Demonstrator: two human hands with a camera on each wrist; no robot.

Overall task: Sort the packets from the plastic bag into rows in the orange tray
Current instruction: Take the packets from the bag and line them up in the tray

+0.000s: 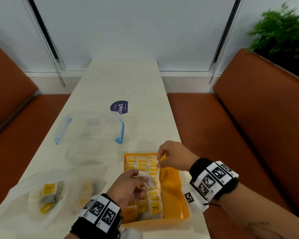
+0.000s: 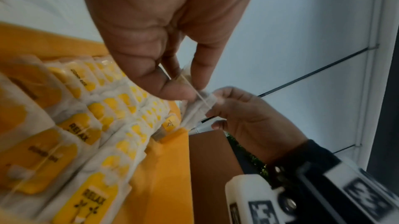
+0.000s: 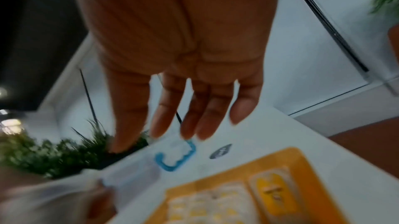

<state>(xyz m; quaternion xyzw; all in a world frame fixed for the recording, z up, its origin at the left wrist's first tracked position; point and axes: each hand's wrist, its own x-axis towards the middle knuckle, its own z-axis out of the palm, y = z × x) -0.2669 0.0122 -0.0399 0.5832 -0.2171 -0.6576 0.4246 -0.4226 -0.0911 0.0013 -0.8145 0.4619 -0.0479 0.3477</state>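
Note:
The orange tray [image 1: 173, 188] lies near the table's front edge. Three long rows of yellow-labelled packets [image 1: 153, 169] fill its left part. A single packet [image 3: 274, 191] lies at the far end of the bare right part. My left hand [image 1: 139, 181] hovers over the tray's middle and pinches a white packet [image 1: 149, 181] with its string between thumb and fingers [image 2: 179, 91]. My right hand [image 1: 160, 161] hangs above the tray's far right corner, fingers [image 3: 164, 116] loose and holding nothing. The clear plastic bag [image 1: 33, 195] with more packets [image 1: 48, 192] lies at the front left.
A clear box with blue clips [image 1: 93, 130] and its lid sit behind the bag and tray. A purple sticker [image 1: 121, 107] marks the white table [image 1: 121, 80]. Brown benches [image 1: 248, 135] flank the table, and a green plant [image 1: 283, 28] stands at the right.

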